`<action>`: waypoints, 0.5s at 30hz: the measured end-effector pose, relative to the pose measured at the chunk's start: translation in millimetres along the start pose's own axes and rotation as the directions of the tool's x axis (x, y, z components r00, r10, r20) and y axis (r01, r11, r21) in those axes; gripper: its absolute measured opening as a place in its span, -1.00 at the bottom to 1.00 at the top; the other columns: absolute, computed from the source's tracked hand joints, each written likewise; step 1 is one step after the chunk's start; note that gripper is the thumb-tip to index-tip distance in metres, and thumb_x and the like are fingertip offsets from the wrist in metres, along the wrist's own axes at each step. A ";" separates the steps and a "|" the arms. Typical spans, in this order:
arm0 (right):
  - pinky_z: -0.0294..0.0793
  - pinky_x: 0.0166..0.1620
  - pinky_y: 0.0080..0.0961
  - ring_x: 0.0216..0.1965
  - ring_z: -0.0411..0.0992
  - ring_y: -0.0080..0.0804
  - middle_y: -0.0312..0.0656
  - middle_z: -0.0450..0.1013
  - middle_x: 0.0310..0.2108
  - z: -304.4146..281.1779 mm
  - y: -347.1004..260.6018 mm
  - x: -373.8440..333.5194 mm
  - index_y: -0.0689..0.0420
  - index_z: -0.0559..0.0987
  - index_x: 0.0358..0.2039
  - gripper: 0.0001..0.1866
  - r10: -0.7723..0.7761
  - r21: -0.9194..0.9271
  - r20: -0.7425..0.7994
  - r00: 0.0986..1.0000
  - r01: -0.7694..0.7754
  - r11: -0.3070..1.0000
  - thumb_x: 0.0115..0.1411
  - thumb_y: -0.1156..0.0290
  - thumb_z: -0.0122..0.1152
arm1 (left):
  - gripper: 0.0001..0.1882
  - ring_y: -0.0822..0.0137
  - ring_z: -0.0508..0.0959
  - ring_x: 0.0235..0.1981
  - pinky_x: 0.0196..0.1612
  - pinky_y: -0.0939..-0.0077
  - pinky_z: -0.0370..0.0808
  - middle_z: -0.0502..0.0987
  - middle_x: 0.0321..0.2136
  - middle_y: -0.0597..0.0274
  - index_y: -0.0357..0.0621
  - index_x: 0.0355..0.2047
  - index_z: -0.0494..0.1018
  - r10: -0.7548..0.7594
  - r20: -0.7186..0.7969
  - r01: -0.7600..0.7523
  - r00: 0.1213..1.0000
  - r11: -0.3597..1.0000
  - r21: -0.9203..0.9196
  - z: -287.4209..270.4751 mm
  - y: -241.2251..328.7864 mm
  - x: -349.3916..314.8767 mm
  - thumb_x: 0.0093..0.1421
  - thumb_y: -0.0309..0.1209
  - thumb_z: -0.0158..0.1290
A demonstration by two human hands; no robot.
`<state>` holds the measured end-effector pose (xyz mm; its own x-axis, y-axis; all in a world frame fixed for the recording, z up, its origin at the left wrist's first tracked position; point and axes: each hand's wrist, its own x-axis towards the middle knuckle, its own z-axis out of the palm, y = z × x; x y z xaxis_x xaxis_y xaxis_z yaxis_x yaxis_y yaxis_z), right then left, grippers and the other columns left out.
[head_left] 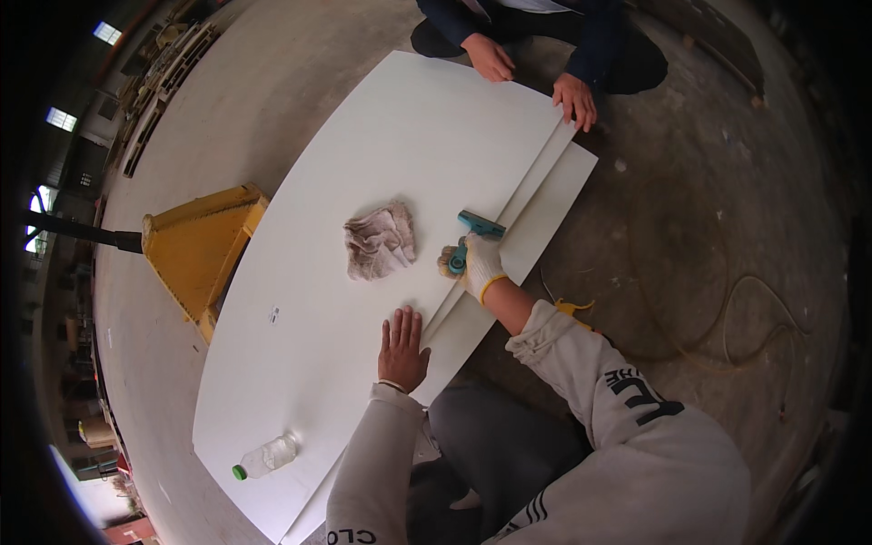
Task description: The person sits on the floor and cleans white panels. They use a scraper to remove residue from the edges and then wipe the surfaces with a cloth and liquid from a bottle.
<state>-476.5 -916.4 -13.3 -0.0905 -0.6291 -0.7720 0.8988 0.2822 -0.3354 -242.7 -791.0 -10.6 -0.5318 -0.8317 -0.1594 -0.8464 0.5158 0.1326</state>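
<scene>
My right hand (481,265), in a white knit glove with a yellow cuff, grips a teal hand tool with a wide flat head (480,223). Its head lies by the long edge of the upper white panel (318,209). Bare and spread, my left hand (402,348) rests flat on that panel near the same edge. A second white panel (551,204) lies underneath and sticks out on the right. Left of the tool, a crumpled greyish-pink rag (380,240) lies on the upper panel. A clear plastic bottle with a green cap (268,456) lies on its side at the near left.
Beyond the panels' far end, another person crouches, one hand (574,100) on the panel corner. A yellow pallet jack (200,241) stands at the left. To the right, a yellow trigger tool (572,309) and a looped hose (727,363) lie by the concrete floor. Stacked pallets (168,91) stand far left.
</scene>
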 end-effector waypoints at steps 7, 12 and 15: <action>0.65 -0.24 0.01 -0.15 0.50 -0.18 -0.17 0.45 -0.12 0.3 -24.6 43.1 0.09 0.45 -0.09 -0.80 -0.088 0.095 -0.042 0.995 0.092 0.991 0.35 0.31 0.05 | -0.23 -0.05 0.05 0.50 0.50 -0.09 -0.05 0.10 0.46 -0.07 -0.02 0.40 0.22 0.163 -0.123 -0.169 0.979 0.985 -0.041 -3.0 31.3 112.4 0.20 -0.18 0.14; 0.54 -0.38 -0.05 -0.37 0.46 -0.15 -0.16 0.35 -0.31 5.8 -74.6 71.1 0.13 0.32 -0.25 -0.93 -0.053 0.263 0.007 0.999 0.049 0.964 0.38 0.43 -0.07 | -0.22 -0.01 0.08 0.49 0.51 -0.09 -0.06 0.13 0.45 -0.05 0.00 0.38 0.26 0.117 -0.130 -0.115 0.985 0.993 0.026 -1.1 53.3 141.6 0.14 -0.18 0.18; 0.44 -0.41 -0.16 -0.46 0.33 -0.22 -0.14 0.26 -0.43 14.9 -106.2 73.9 0.09 0.28 -0.39 -0.87 -0.011 0.333 0.005 1.000 0.008 0.943 0.35 0.46 -0.08 | -0.24 -0.05 0.11 0.48 0.49 -0.13 -0.05 0.16 0.43 -0.07 -0.02 0.35 0.30 0.111 -0.116 -0.106 0.987 0.993 0.049 -2.7 52.1 141.0 0.12 -0.20 0.18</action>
<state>-572.3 -1003.7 -26.7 -0.0978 -0.6359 -0.7656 0.9896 0.0194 -0.1426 -361.7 -881.9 -23.6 -0.6157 -0.7874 -0.0287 -0.7856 0.6106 0.1003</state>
